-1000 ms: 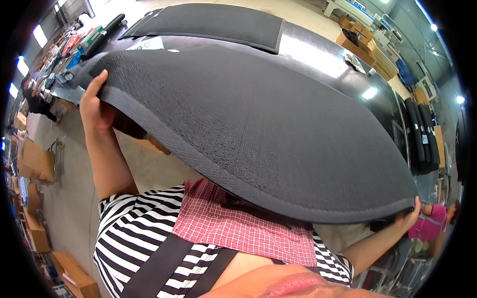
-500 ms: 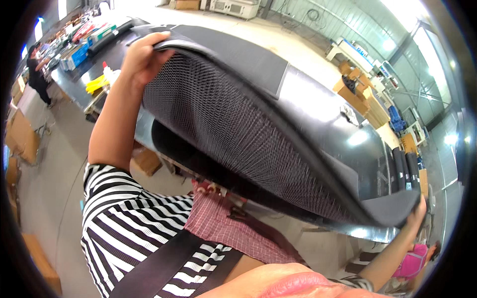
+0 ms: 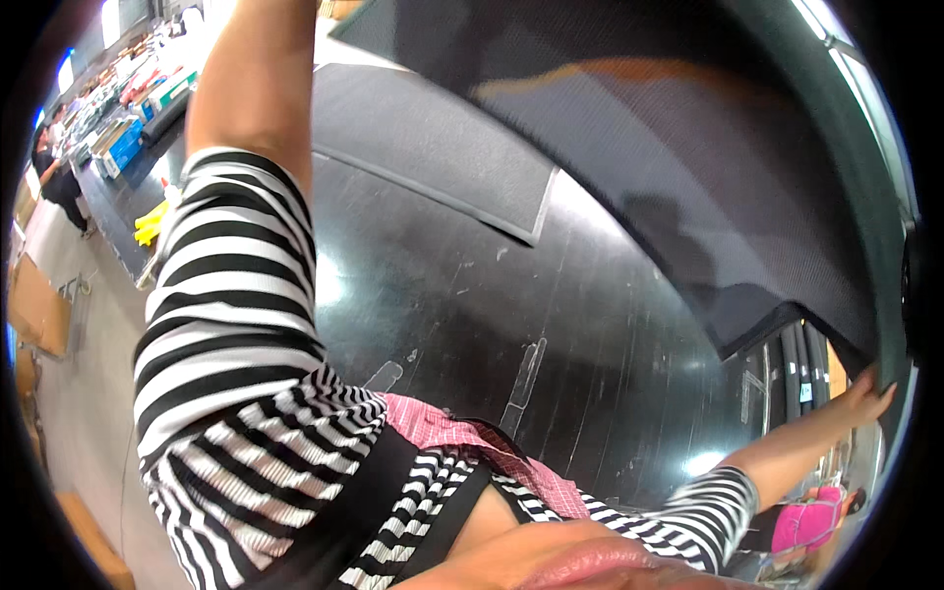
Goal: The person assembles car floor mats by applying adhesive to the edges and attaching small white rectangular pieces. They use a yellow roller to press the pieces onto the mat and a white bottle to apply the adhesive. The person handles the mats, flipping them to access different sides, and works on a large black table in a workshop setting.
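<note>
Right hand has the lower corner of the dark mesh mat, fingers closed on its edge, out by the right side of the black table. Left forearm runs up over the table's left part; left hand is out of frame, can't tell its grip. Mat is raised and tilted above the table's right half. Second mat lies flat on the table's far part. Yellow item at the table's left edge, black rolls by its right.
</note>
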Action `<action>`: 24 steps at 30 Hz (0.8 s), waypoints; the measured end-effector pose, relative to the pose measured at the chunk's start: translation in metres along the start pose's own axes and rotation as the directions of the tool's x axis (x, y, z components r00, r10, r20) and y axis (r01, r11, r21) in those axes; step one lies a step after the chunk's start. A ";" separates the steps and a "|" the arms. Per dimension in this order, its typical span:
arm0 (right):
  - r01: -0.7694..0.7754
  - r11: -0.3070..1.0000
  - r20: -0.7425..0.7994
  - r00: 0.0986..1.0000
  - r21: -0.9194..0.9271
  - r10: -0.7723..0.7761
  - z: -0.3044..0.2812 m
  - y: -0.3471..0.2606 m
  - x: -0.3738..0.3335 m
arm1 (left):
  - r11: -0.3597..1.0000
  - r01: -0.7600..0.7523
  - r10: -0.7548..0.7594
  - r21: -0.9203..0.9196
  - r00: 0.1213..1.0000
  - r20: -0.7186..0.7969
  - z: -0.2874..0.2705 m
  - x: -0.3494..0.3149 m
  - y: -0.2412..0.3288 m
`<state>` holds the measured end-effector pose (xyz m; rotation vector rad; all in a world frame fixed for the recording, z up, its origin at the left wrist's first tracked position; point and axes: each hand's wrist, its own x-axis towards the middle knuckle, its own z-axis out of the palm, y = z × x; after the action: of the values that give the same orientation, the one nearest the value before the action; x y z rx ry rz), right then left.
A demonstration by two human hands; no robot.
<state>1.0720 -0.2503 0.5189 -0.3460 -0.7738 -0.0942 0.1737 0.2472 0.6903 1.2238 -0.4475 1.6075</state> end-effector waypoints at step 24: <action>-0.861 0.161 -0.614 0.463 -0.482 0.639 -0.238 0.238 -0.503 | -0.150 0.975 0.080 0.162 0.175 -0.981 -0.323 -0.553 -0.243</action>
<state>0.9218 -0.1296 -0.0548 -1.5267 -0.1253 0.5463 0.2062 0.3221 0.0105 0.8904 2.0160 1.0902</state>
